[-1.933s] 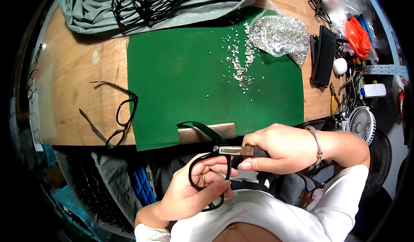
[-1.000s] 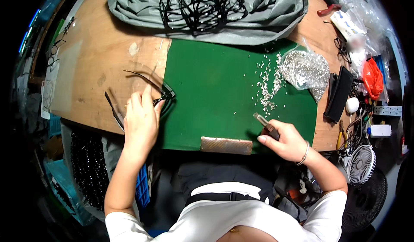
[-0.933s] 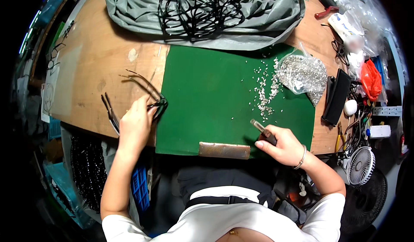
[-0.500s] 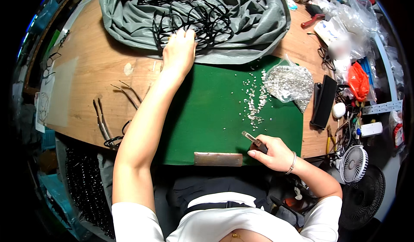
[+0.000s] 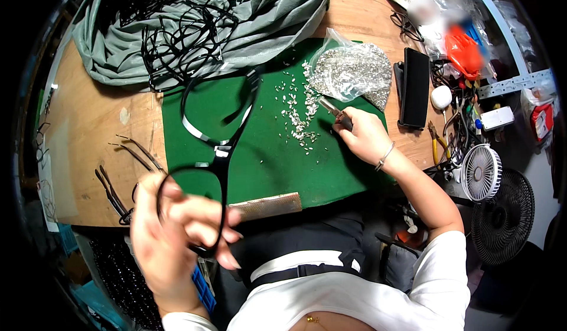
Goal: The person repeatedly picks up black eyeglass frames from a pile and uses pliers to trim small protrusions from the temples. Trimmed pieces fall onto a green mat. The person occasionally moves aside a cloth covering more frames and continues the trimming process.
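Observation:
Close to the camera, my left hand [image 5: 162, 239] is closed around one lens ring of a black eyeglass frame [image 5: 221, 168], which stands tilted over the left part of the green mat [image 5: 248, 154]. The fingers are a little blurred. My right hand [image 5: 367, 136] grips a short tool [image 5: 334, 111] with a dark handle and a metallic tip; its exact kind does not show. That tip points at small silvery pieces [image 5: 302, 118] scattered on the mat. Beside them lies a clear plastic bag [image 5: 351, 74] full of similar pieces.
Grey cloth [image 5: 277, 33] at the far left holds a tangled heap of black eyeglass frames [image 5: 186, 38]. A metal strip [image 5: 266, 207] lies at the mat's near edge. On the right are a black case [image 5: 415, 89], yellow-handled pliers [image 5: 437, 145] and a small white fan [image 5: 481, 173].
My left hand has come back from the heap, bringing an eyeglass frame close to the camera. My right hand, with the tool, has moved nearer the silvery pieces. The whole view has shifted.

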